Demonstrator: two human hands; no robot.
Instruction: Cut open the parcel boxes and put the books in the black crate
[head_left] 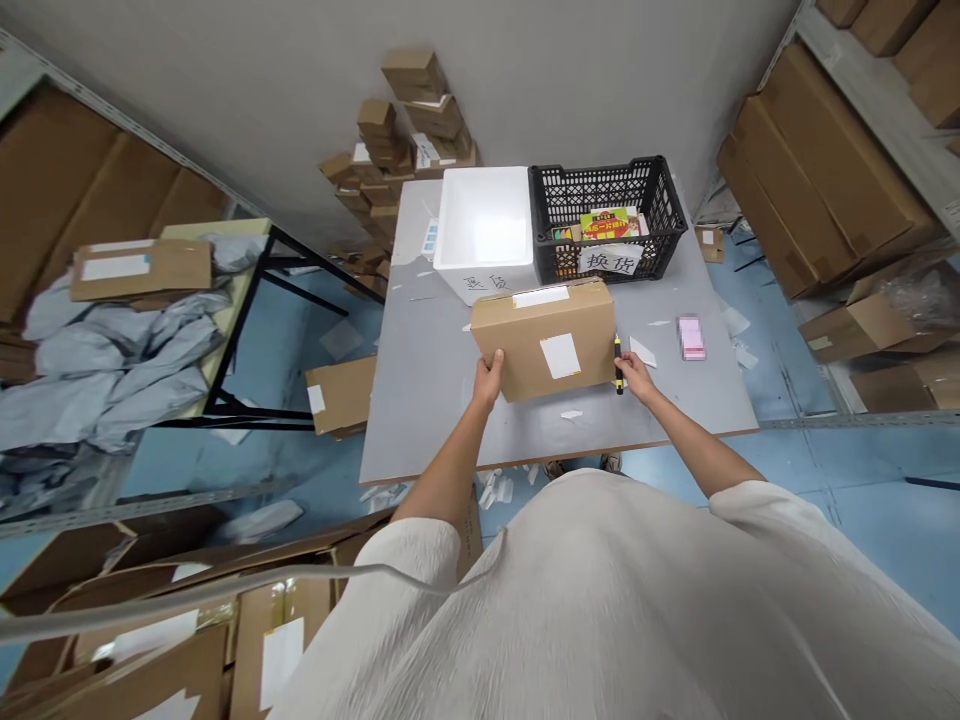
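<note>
My L hand [487,378] has fingers wrapped round the near corner of the brown cardboard box [544,340], steadying it on the grey rectangular table [435,400]; R hand [636,378] pinches the slim yellow-black marker pen [619,365] narrowly, just beside box's edge.

We have a closed brown cardboard box [544,340] on a gray table [442,400], its top face up and turned slightly askew to the table's edge. 2 white labels sit on it: a long strip [540,297] along the far edge and a squarer one [560,356] near the middle. Our left hand [487,380] grips the near left corner. Our right hand [636,378], just beside the box's right side, pinches a black-and-yellow marker [619,365] held upright against that side.
</note>
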